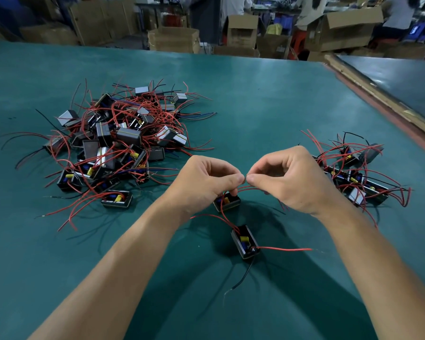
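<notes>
My left hand (207, 181) and my right hand (290, 180) meet fingertip to fingertip over the green table (268, 99), each pinching the end of a thin red wire (249, 188). The wires run down to two small black box modules with yellow and blue parts inside. One module (227, 202) lies just under my left fingers. The other module (245, 241) lies nearer to me, with a red lead going right and a black lead trailing toward me.
A big heap of the same black modules with tangled red wires (113, 141) lies at the left. A smaller group of modules (356, 175) lies at the right. Cardboard boxes (241, 30) and people stand beyond the table's far edge.
</notes>
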Motion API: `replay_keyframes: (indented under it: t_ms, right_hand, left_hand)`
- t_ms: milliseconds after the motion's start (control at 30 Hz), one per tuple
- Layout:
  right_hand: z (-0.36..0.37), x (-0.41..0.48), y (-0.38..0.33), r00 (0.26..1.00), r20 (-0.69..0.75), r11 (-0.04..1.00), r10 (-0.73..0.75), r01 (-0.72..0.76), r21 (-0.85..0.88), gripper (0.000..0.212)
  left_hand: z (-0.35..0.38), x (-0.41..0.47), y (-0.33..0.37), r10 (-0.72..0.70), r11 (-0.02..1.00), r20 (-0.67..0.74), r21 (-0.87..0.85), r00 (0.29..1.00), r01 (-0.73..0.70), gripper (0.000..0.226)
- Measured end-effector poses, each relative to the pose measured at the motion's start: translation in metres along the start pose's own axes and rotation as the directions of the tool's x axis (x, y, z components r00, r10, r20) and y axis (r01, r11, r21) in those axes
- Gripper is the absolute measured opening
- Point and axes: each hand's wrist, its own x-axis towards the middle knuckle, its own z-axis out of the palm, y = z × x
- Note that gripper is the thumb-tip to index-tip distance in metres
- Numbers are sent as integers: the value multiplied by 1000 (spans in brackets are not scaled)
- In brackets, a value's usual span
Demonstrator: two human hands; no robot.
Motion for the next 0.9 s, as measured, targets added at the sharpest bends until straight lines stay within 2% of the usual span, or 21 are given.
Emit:
replay_keyframes:
  t_ms: [67, 133, 200, 267, 367, 433, 567, 733, 800, 900]
  right_hand:
    - [0, 1, -3, 990, 26, 982, 138, -140, 122, 27]
    - [0, 3, -5, 950, 87, 919, 301, -313, 242, 28]
    - [-2, 3, -6, 904, 166, 851, 395, -428, 305, 27]
    - [-3, 3, -6, 903, 191, 849, 386, -428, 309, 26]
    - [-2, 2, -5, 943, 133, 908, 305, -330, 259, 26]
    - [-2, 2, -4, 943, 123, 908, 308, -331, 258, 27]
    - [-1, 3, -2, 910, 142, 881, 390, -414, 228, 26]
    - [-3, 4, -2, 829, 270, 789, 489, -553, 268, 28]
    - [-1, 4, 0, 880, 207, 849, 428, -470, 241, 29]
    - [5, 4, 2, 982, 12, 979, 191, -191, 68, 20]
  left_hand:
    - [2, 0, -2, 92, 991, -19, 99, 996, -90, 15]
    - [5, 0, -3, 166, 968, -18, 193, 986, -159, 13]
    - [6, -1, -3, 202, 954, -25, 229, 979, -191, 12]
    - [6, -1, -2, 208, 955, -40, 226, 977, -193, 13]
    - [5, 0, -2, 183, 967, -53, 189, 982, -170, 15]
    - [5, 0, -2, 181, 967, -50, 190, 982, -168, 14]
    - [4, 1, -7, 212, 945, -43, 265, 976, -193, 12]
    - [7, 0, -10, 261, 901, -11, 362, 965, -240, 12]
    - [7, 1, -8, 258, 909, -28, 345, 966, -233, 14]
    - [4, 2, -6, 188, 949, -93, 272, 978, -157, 17]
